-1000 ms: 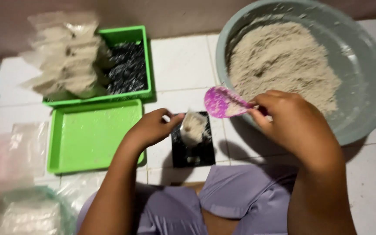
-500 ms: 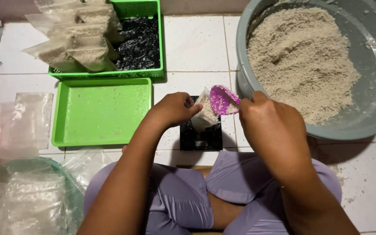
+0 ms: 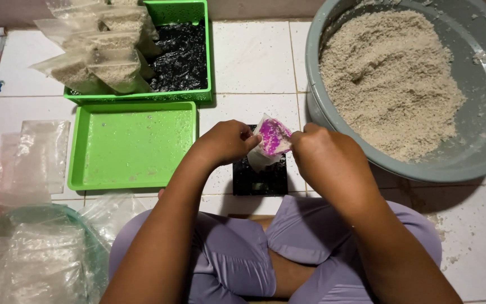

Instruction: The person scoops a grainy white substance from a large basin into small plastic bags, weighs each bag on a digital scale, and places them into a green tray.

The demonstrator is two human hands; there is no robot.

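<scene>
head view: right hand [image 3: 324, 155] tips pink scoop [image 3: 275, 137] into left hand's [image 3: 226, 141] pouch [image 3: 261, 155].

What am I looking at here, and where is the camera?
The camera sits on a person's head and looks down at their own two bare hands; no machine is involved. They sit cross-legged on a white tiled floor. The left hand holds a small clear bag open above a black scale. The right hand tips a pink scoop into the bag. To the right stands a grey basin of pale grainy powder. To the left lie an empty green tray and, behind it, a green tray with filled bags. Empty clear bags lie at far left.
</scene>
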